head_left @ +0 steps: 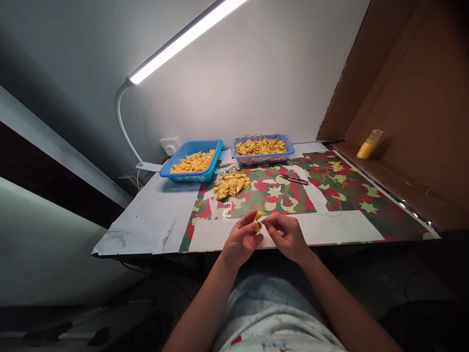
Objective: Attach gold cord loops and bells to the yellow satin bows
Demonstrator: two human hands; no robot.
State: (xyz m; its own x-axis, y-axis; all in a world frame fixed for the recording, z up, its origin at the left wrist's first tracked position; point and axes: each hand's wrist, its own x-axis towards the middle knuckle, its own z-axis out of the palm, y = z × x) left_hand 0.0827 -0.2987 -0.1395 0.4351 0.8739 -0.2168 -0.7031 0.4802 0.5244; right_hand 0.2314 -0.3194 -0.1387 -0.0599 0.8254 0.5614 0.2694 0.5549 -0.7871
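Observation:
Just above the table's front edge, my left hand [242, 238] pinches a small yellow ribbon bow [258, 221] between thumb and fingers. My right hand [287, 235] is closed in a pinch right beside the bow; what lies between its fingertips is too small to make out. A thin pale yellow thread [330, 215] trails from near my right hand over the table and curls up at the right. Beyond my hands lies a pile of yellow ribbon bows [232, 185], with small shiny round pieces [227, 171] at its back edge.
A blue basket [210, 175] of yellow ribbon pieces stands back left, and a purple-blue basket [263, 160] of stringed bows beside it. A red thread cutter [294, 180] lies mid-table. Yellow scraps [335, 180] and a thread spool [369, 144] are right. A lamp [183, 46] hangs overhead.

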